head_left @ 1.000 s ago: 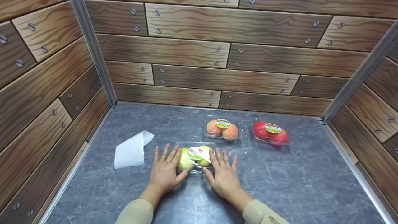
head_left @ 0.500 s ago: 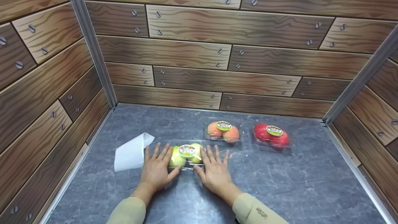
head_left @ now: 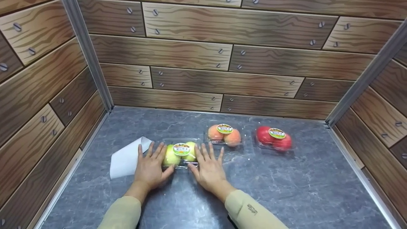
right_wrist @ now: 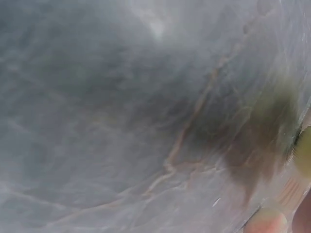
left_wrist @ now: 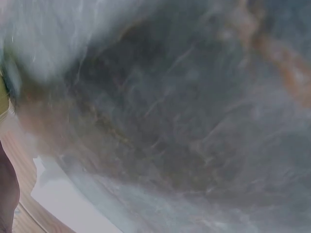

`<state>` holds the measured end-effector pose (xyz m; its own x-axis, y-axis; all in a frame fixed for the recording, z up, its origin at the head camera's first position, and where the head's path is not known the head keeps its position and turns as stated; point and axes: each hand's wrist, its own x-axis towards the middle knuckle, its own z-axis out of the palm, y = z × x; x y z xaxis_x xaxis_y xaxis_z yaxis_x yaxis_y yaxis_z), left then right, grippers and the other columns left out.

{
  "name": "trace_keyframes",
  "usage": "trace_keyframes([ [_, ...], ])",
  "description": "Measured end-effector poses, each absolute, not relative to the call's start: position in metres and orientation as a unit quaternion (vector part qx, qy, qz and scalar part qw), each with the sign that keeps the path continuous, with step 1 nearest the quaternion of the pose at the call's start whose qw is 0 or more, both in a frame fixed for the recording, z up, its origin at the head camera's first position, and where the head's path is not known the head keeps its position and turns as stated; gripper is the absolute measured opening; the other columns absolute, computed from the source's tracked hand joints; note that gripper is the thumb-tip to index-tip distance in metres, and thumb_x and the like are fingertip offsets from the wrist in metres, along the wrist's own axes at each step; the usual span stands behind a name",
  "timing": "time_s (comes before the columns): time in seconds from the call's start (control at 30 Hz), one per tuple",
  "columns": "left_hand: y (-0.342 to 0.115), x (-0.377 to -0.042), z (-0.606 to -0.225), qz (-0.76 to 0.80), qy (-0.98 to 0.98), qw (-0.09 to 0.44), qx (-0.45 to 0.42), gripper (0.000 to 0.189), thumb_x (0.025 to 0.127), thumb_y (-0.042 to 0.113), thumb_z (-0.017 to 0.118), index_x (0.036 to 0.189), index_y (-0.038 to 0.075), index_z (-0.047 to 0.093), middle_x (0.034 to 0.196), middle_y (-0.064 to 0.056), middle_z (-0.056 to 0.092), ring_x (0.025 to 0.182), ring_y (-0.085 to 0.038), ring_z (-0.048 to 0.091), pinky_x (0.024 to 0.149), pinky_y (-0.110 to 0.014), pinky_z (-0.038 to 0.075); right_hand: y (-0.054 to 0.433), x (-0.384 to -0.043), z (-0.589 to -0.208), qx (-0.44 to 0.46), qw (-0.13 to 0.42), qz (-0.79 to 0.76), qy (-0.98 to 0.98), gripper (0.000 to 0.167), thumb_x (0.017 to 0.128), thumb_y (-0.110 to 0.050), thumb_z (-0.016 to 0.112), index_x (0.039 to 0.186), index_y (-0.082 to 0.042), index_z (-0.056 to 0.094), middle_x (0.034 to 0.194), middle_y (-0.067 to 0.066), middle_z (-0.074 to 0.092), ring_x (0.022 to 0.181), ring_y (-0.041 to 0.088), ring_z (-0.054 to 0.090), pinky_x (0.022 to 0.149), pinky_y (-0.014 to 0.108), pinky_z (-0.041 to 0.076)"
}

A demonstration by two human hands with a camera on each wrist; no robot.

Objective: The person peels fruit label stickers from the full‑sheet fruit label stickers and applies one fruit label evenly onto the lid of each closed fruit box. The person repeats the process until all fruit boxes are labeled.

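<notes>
A clear plastic box (head_left: 181, 149) with two yellow-green fruits and an oval label on its lid rests on the table, left of centre in the head view. My left hand (head_left: 150, 170) touches its left side with straight, spread fingers. Against the right side lies my right hand (head_left: 210, 168), its fingers likewise straight and spread. Both thumbs point inward at the box's near edge. At the left wrist view's edge a sliver of green fruit (left_wrist: 4, 99) shows. The right wrist view catches a bit of green fruit (right_wrist: 303, 153) at its right edge.
Behind and to the right stands a clear box of two peaches (head_left: 224, 128). Further right is another with two red fruits (head_left: 274, 138). A curled sheet of white paper (head_left: 125, 160) lies beside my left hand. Wood-patterned walls (head_left: 187, 57) enclose the grey marbled table (head_left: 286, 190).
Both hands have moved to the left and slightly away from me, with the box of green fruits sliding between them. It is now closer to the white paper. The other two boxes have stayed put.
</notes>
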<state>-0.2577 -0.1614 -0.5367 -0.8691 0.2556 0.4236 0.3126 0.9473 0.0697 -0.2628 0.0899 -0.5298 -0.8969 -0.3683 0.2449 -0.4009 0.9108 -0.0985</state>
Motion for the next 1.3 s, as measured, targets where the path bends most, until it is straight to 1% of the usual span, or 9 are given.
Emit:
trace_keyframes([
  [0.13,-0.166,-0.263,-0.533,-0.072,-0.964,0.209,-0.148,0.085,0.096,0.067,0.058,0.157,0.008,0.052,0.16,-0.01,0.053,0.152,-0.044,0.039,0.123,-0.074,0.007,0.085,-0.268,-0.527,0.197,0.112,0.066,-0.972,0.078,0.109,-0.063,0.034,0.169,-0.014,0.028,0.169,0.018,0.034,0.16,0.043,0.017,0.12,0.079,0.007],
  [0.3,-0.169,-0.269,-0.531,-0.075,-0.965,0.201,-0.147,0.084,0.096,0.066,0.058,0.157,0.008,0.052,0.16,-0.009,0.052,0.152,-0.043,0.038,0.123,-0.074,0.007,0.083,-0.272,-0.526,0.2,0.117,0.072,-0.97,0.079,0.109,-0.064,0.032,0.169,-0.013,0.029,0.169,0.019,0.035,0.16,0.043,0.017,0.119,0.08,0.008],
  [0.37,-0.169,-0.271,-0.53,-0.074,-0.967,0.198,-0.145,0.084,0.097,0.066,0.057,0.157,0.008,0.052,0.16,-0.009,0.052,0.153,-0.043,0.038,0.124,-0.073,0.007,0.082,-0.274,-0.526,0.202,0.12,0.079,-0.969,0.078,0.109,-0.063,0.033,0.168,-0.012,0.03,0.169,0.02,0.035,0.16,0.044,0.017,0.119,0.081,0.007],
  [0.43,-0.169,-0.274,-0.53,-0.075,-0.967,0.197,-0.145,0.084,0.097,0.066,0.057,0.157,0.008,0.052,0.16,-0.009,0.052,0.152,-0.043,0.039,0.124,-0.073,0.007,0.082,-0.276,-0.526,0.198,0.116,0.071,-0.971,0.079,0.109,-0.064,0.031,0.169,-0.013,0.027,0.169,0.019,0.034,0.16,0.042,0.016,0.119,0.08,0.006],
  [0.5,-0.17,-0.277,-0.53,-0.077,-0.966,0.198,-0.145,0.083,0.097,0.065,0.057,0.157,0.008,0.052,0.161,-0.009,0.051,0.152,-0.043,0.038,0.124,-0.072,0.007,0.081,-0.279,-0.526,0.195,0.115,0.069,-0.972,0.078,0.109,-0.063,0.032,0.169,-0.014,0.027,0.17,0.018,0.034,0.161,0.041,0.015,0.12,0.079,0.005],
  [0.73,-0.172,-0.284,-0.531,-0.081,-0.971,0.181,-0.134,0.084,0.098,0.066,0.056,0.158,0.008,0.05,0.163,-0.008,0.049,0.154,-0.04,0.036,0.125,-0.071,0.007,0.077,-0.287,-0.528,0.192,0.104,0.089,-0.972,0.078,0.11,-0.062,0.032,0.17,-0.013,0.026,0.17,0.02,0.032,0.162,0.038,0.01,0.121,0.075,-0.006],
  [0.93,-0.172,-0.292,-0.532,-0.094,-0.972,0.168,-0.132,0.084,0.098,0.066,0.055,0.159,0.009,0.049,0.164,-0.008,0.046,0.155,-0.04,0.034,0.126,-0.07,0.005,0.077,-0.294,-0.529,0.189,0.107,0.067,-0.974,0.078,0.109,-0.063,0.03,0.17,-0.013,0.026,0.17,0.019,0.032,0.162,0.038,0.012,0.121,0.077,0.0],
  [1.13,-0.17,-0.301,-0.532,-0.102,-0.972,0.163,-0.134,0.086,0.098,0.066,0.053,0.161,0.008,0.046,0.165,-0.009,0.044,0.156,-0.04,0.033,0.126,-0.069,0.002,0.077,-0.302,-0.528,0.186,0.1,0.058,-0.976,0.079,0.109,-0.065,0.027,0.17,-0.014,0.024,0.171,0.018,0.03,0.162,0.037,0.011,0.121,0.075,-0.005],
  [1.3,-0.171,-0.306,-0.534,-0.099,-0.973,0.164,-0.133,0.086,0.098,0.067,0.052,0.161,0.009,0.045,0.165,-0.009,0.044,0.156,-0.039,0.032,0.126,-0.068,0.003,0.076,-0.308,-0.527,0.187,0.099,0.049,-0.976,0.079,0.109,-0.064,0.03,0.17,-0.014,0.025,0.171,0.018,0.031,0.162,0.037,0.011,0.122,0.075,-0.005],
])
